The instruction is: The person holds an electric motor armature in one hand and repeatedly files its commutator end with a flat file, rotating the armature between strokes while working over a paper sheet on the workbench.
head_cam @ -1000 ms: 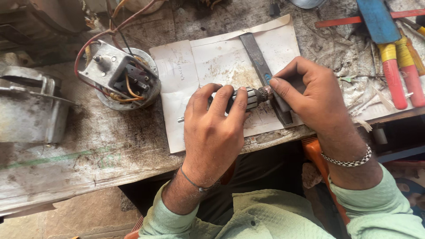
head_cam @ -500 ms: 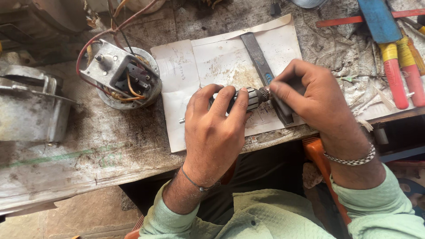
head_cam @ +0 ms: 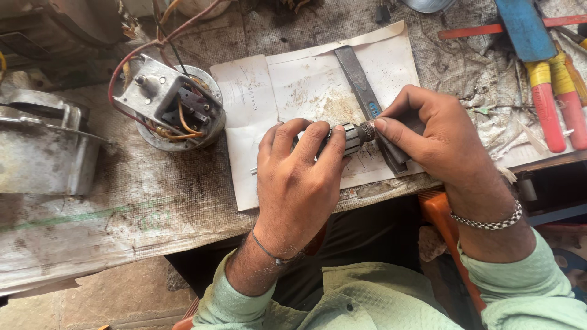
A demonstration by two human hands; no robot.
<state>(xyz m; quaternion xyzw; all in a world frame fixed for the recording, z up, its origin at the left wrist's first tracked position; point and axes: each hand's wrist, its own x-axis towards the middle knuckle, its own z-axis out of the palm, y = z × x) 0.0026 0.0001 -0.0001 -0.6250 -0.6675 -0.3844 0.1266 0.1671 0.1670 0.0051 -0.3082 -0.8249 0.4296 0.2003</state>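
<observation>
Left hand (head_cam: 299, 183) is clamped over a small motor armature (head_cam: 350, 138), fingers wrapped across its ribbed steel body and pinning it over the white paper sheet (head_cam: 306, 85) at the bench's centre. Right hand (head_cam: 428, 140) comes in from three o'clock, thumb and fingertips closed on the coppery end of the armature. Compared with a second ago, almost nothing has shifted: same grip, same spot on the paper, only a slight nudge of the right fingertips at that end. That reads as fine, close work on the tip, not a repositioning. A flat metal file (head_cam: 365, 98) lies on the paper at twelve o'clock, running under the right hand. At ten o'clock sits a round motor housing with wires (head_cam: 168, 104); red-handled tools (head_cam: 553, 104) rest at two o'clock.
</observation>
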